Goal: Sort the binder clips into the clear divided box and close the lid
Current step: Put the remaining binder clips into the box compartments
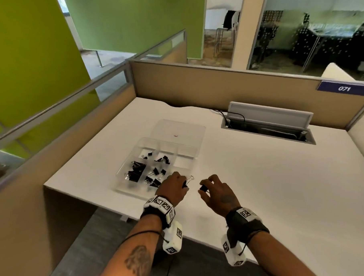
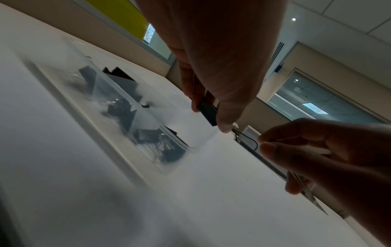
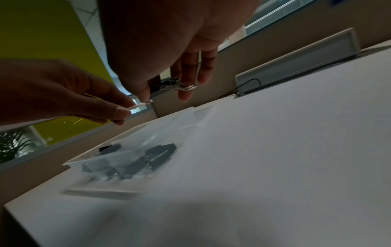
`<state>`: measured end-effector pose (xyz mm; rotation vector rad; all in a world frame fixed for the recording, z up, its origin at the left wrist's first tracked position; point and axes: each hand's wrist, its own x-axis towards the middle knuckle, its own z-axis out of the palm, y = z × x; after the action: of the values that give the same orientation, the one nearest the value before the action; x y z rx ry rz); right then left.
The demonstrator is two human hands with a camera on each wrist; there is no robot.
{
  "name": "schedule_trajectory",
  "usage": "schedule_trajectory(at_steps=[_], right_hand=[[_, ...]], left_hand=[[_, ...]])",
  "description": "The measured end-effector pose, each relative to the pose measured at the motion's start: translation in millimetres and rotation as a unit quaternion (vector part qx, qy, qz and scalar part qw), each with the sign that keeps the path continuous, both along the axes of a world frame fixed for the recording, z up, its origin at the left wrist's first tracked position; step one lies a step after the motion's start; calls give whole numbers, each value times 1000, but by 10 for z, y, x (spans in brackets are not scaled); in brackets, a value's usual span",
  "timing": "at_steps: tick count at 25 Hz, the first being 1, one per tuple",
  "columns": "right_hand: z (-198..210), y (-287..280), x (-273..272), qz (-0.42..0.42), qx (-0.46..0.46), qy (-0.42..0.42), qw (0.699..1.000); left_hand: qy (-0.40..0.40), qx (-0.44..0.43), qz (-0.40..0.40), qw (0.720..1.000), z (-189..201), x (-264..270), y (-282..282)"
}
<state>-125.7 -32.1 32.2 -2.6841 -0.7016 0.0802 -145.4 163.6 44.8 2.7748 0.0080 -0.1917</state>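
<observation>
The clear divided box [image 1: 129,161] sits on the white desk with its lid [image 1: 182,127] lying open behind it. Several black binder clips [image 1: 136,170] fill its left and middle compartments; the right ones look bare. My left hand [image 1: 184,182] hovers at the box's near right corner and pinches a black binder clip [image 2: 208,111] with silver wire handles. Just to its right, my right hand [image 1: 203,189] pinches another small black clip [image 1: 203,188], whose wire handles [image 3: 180,86] show in the right wrist view. Both hands are off the desk.
A cable hatch [image 1: 268,132] with a raised grey flap and a black cord is sunk into the desk behind the hands. Beige partition walls [image 1: 216,82] close the desk at the back and left. The desk's front edge [image 1: 138,219] runs under my wrists.
</observation>
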Motion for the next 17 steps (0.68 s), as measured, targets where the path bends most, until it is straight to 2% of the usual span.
schedule_trajectory(at_steps=[5, 17], right_hand=[[51, 329, 36, 25, -13, -20, 999], [-120, 445, 633, 55, -12, -36, 998]], left_hand=[[13, 8, 58, 998, -88, -9, 343], [40, 63, 29, 997, -191, 391, 404]])
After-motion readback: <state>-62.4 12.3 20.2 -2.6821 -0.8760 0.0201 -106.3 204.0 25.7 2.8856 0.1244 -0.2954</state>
